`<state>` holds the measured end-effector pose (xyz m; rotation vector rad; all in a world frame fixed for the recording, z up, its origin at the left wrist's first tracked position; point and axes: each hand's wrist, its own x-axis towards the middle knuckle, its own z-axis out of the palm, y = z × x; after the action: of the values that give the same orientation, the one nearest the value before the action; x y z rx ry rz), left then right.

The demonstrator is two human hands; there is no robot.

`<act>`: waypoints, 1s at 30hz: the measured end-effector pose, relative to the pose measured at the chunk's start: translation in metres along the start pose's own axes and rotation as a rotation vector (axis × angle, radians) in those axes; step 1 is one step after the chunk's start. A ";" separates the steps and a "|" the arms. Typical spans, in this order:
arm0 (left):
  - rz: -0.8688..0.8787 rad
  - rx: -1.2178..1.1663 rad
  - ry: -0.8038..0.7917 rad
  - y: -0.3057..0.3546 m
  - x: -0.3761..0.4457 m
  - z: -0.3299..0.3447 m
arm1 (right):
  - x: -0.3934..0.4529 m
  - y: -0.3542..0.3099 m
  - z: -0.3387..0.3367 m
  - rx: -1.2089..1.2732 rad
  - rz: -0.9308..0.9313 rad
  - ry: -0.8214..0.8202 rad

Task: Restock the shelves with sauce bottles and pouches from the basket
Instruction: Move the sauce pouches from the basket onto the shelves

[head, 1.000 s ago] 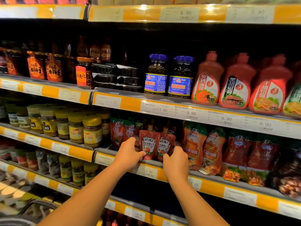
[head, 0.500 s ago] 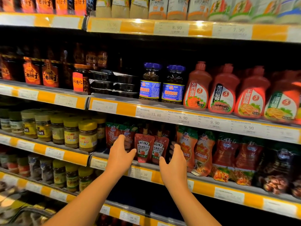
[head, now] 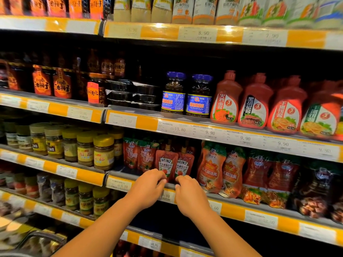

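Shelf edge [head: 141, 184] held Heinz pouches [head: 167, 164]. Your left hand [head: 148, 186] and right hand [head: 191, 193] pinched their bottoms, fingers curled.

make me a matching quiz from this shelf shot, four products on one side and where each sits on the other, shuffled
Things:
1. Heinz ketchup pouches
2. blue-lidded jars
3. yellow-lidded jars
4. red squeeze bottles

Places:
A. same shelf as the blue-lidded jars, to their right
B. just above both hands, at the shelf's front edge
C. same shelf as the pouches, to their left
D. one shelf above the pouches, left of the red bottles

Pairs: 1-B, 2-D, 3-C, 4-A
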<state>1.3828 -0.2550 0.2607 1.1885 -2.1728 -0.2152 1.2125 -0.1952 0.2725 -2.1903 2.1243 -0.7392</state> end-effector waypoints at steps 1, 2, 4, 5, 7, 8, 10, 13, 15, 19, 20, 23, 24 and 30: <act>0.004 0.016 -0.013 0.000 0.003 -0.001 | 0.002 0.000 0.000 -0.010 -0.003 -0.010; 0.011 0.032 -0.025 -0.001 0.005 -0.001 | 0.004 0.000 0.000 -0.015 -0.007 -0.018; 0.024 0.057 -0.051 -0.001 0.009 0.000 | 0.007 -0.001 -0.001 -0.013 -0.014 -0.033; 0.028 0.067 -0.066 -0.001 0.011 0.000 | 0.009 -0.002 -0.001 -0.011 -0.014 -0.044; 0.029 0.086 -0.092 -0.002 0.017 0.000 | 0.014 -0.005 -0.003 -0.015 -0.010 -0.067; 0.027 0.094 -0.104 -0.002 0.020 0.000 | 0.017 -0.005 -0.004 -0.021 -0.007 -0.078; 0.022 0.110 -0.130 -0.002 0.025 0.001 | 0.022 -0.006 -0.007 -0.031 0.001 -0.104; 0.016 0.147 -0.154 -0.002 0.031 0.004 | 0.031 -0.004 -0.011 -0.023 0.029 -0.142; 0.017 0.159 -0.146 -0.001 0.036 0.006 | 0.035 -0.003 -0.011 -0.005 0.051 -0.143; 0.028 0.149 -0.144 0.001 0.046 0.006 | 0.042 -0.003 -0.011 0.017 0.083 -0.161; 0.023 0.151 -0.157 0.000 0.048 0.006 | 0.044 -0.003 -0.010 0.014 0.091 -0.173; 0.017 0.179 -0.205 -0.002 0.055 0.006 | 0.050 -0.001 -0.009 0.007 0.102 -0.191; 0.020 0.184 -0.214 -0.003 0.057 0.006 | 0.052 0.000 -0.009 0.003 0.100 -0.185; 0.013 0.164 -0.214 -0.008 0.066 0.012 | 0.062 0.001 -0.006 -0.005 0.113 -0.174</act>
<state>1.3560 -0.3138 0.2784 1.2917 -2.4229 -0.1670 1.2077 -0.2524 0.2979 -2.0327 2.1431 -0.5161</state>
